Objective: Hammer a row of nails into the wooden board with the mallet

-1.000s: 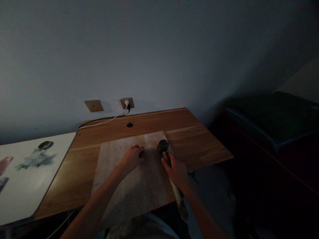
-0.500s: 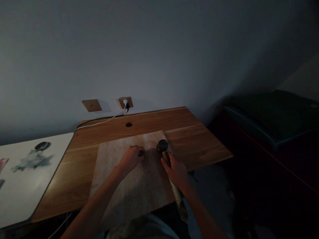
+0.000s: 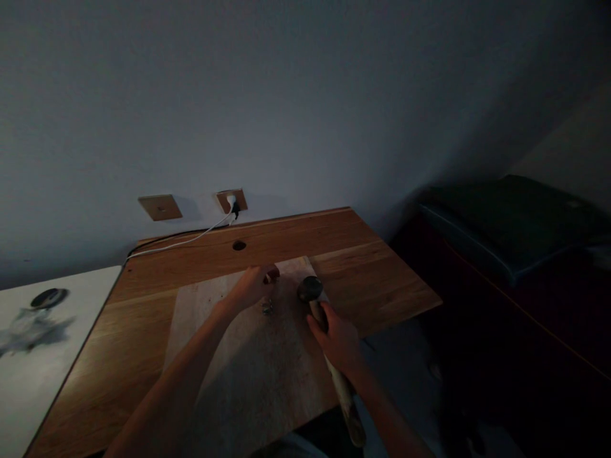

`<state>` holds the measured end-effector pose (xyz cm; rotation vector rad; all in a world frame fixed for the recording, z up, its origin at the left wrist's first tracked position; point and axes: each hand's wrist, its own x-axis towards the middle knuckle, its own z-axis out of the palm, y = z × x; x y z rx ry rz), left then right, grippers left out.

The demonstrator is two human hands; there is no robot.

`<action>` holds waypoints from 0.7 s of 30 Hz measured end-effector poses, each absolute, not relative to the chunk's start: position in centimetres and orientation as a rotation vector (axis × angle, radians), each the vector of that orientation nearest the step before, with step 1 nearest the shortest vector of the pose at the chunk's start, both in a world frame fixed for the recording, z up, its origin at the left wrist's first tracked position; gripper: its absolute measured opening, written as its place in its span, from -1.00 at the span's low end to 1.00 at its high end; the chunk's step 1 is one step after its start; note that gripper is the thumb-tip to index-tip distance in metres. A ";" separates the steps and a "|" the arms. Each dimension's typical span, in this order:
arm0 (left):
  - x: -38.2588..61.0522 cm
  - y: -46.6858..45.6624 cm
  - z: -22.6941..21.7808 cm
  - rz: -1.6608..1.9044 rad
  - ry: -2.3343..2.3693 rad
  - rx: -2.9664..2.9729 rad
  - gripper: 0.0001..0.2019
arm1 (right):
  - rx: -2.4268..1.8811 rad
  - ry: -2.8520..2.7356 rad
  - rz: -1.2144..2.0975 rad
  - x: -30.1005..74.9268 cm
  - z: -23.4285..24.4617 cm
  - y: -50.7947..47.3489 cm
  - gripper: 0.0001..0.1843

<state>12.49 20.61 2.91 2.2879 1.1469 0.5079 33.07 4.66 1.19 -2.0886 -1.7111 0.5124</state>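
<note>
My right hand (image 3: 338, 340) is wrapped round the handle of a hammer (image 3: 338, 381). Its dark, round head (image 3: 310, 289) points away from me, over the right edge of a pale wooden board (image 3: 258, 375); the handle's butt end hangs toward my body. My left hand (image 3: 255, 284) is over the far part of the board, fingers curled inward. Whatever its fingertips hold, if anything, is too dark to make out. Just below that hand lies a little heap of small shiny pieces (image 3: 267, 307), too small to name. Tiny dark specks dot the board left of it.
The board lies on a brown wooden table (image 3: 382, 273) against a grey wall. Cables (image 3: 191, 240) run along the back to a wall socket (image 3: 231, 201). A white table (image 3: 57, 356) with a dark round object (image 3: 49, 298) adjoins at left. A dark cushion-like block (image 3: 520, 222) is at right.
My left hand has moved slightly away from me across the board, and the small heap now shows below it. The hammer stays in my right hand. The view has turned a little right.
</note>
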 end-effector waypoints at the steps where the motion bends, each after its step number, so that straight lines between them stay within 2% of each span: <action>1: 13.1 21.3 2.6 0.500 1.109 2.295 -0.70 | -2.088 -1.692 0.517 33.1 1.2 4.7 -0.66; 11: 15.8 24.9 -0.4 0.652 1.001 2.110 -0.75 | -2.076 -1.678 0.582 33.3 0.9 4.7 -0.66; 21: 15.3 24.8 -0.8 0.653 0.865 2.172 -0.74 | -2.109 -1.638 0.782 33.8 1.8 5.9 -0.68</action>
